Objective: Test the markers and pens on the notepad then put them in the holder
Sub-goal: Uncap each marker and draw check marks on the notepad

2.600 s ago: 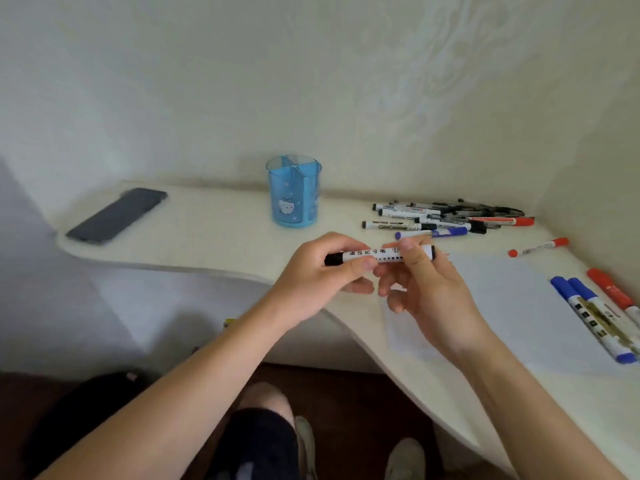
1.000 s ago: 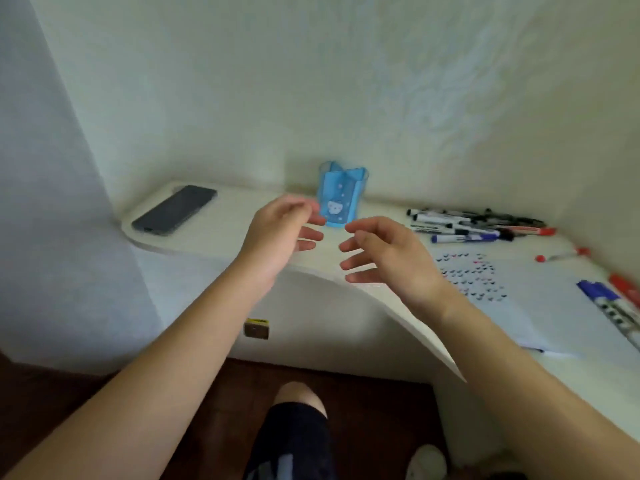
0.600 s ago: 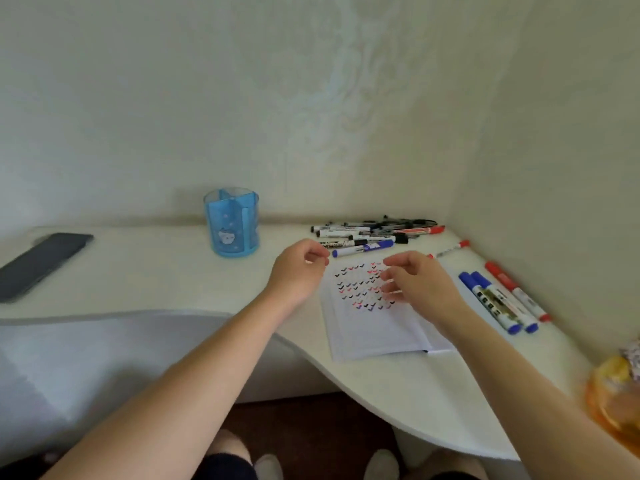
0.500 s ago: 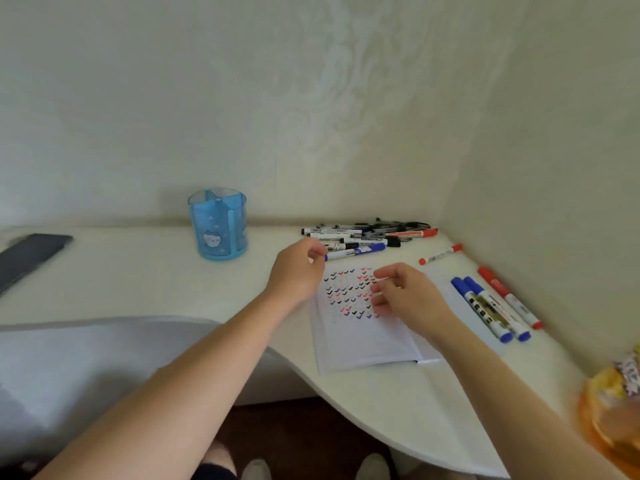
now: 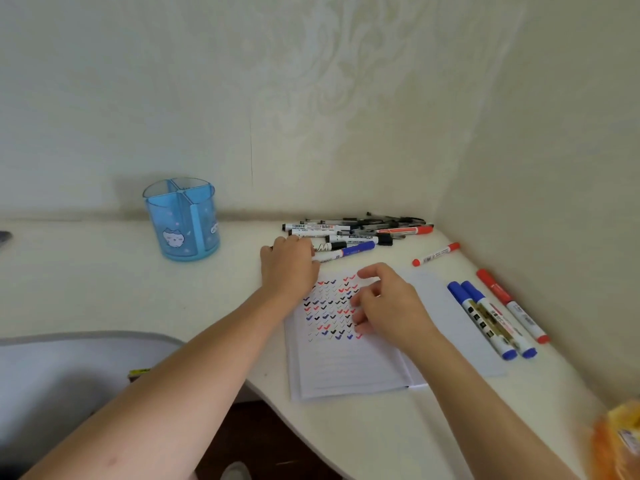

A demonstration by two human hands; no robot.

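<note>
An open lined notepad (image 5: 346,365) lies on the white desk, its upper half filled with red, blue and black check marks. My right hand (image 5: 391,306) rests on that page with loosely curled fingers and holds nothing. My left hand (image 5: 289,268) lies palm down at the left end of a pile of markers and pens (image 5: 360,230). Its fingers cover the end of a blue-capped marker (image 5: 349,251), and the grip is hidden. The blue divided holder (image 5: 181,220) stands upright at the back left with no pens showing in it.
A thin red pen (image 5: 436,253) lies alone right of the pile. Two blue markers (image 5: 491,320) and a red marker (image 5: 510,306) lie by the right wall. An orange packet (image 5: 620,441) sits bottom right. The desk's front edge (image 5: 273,403) curves inward near the notepad.
The black marker both hands held is gone from them. My view swung right onto the notepad. My left hand reached the pile and my right hand settled on the page.
</note>
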